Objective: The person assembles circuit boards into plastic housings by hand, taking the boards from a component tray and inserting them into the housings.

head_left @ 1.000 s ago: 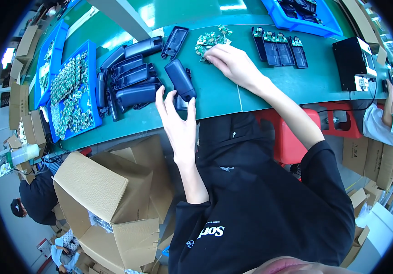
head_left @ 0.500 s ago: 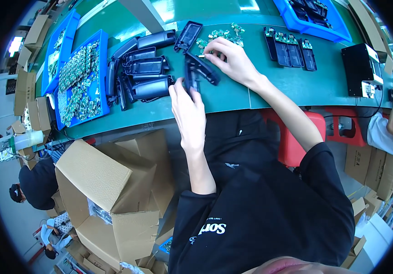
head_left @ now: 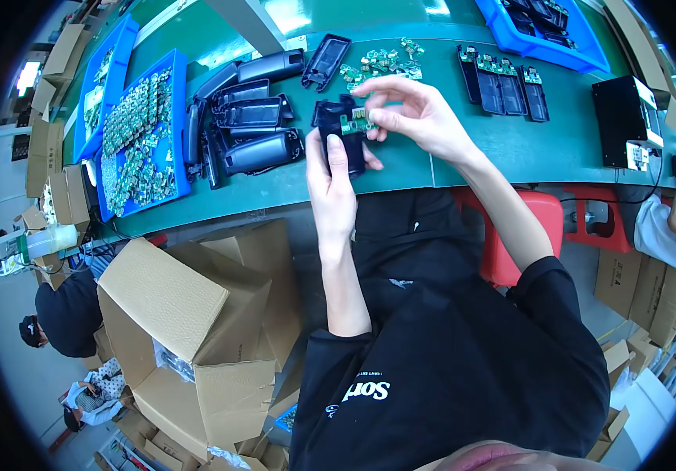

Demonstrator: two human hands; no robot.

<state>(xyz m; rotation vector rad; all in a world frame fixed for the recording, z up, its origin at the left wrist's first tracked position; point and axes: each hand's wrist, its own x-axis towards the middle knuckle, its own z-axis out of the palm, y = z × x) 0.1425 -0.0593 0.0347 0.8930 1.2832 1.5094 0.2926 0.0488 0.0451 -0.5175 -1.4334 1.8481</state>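
1. Key relation: small green circuit board (head_left: 357,121) sits over the far end of the black plastic housing (head_left: 354,154), between the hands. Seated or just above: can't tell.
2. Housing's long axis runs roughly away from the body; board lies more crosswise.
3. Left hand (head_left: 331,187) wraps the housing, thumb on top, fingertips round its right side. Nearer the housing.
4. Right hand (head_left: 426,119) comes in from the right, narrow pinch on the board's right end. Nearer the board.
5. Green work surface (head_left: 409,161): loose heap of green boards (head_left: 385,63) just beyond the hands; cluster of black plastic housings (head_left: 252,114) to the left; row of black shells with boards (head_left: 503,96) to the right.
6. Blue plastic tray of boards (head_left: 184,129) far left.
7. Room: open brown cardboard box (head_left: 167,302), red plastic stool (head_left: 540,228) below the surface's near edge.
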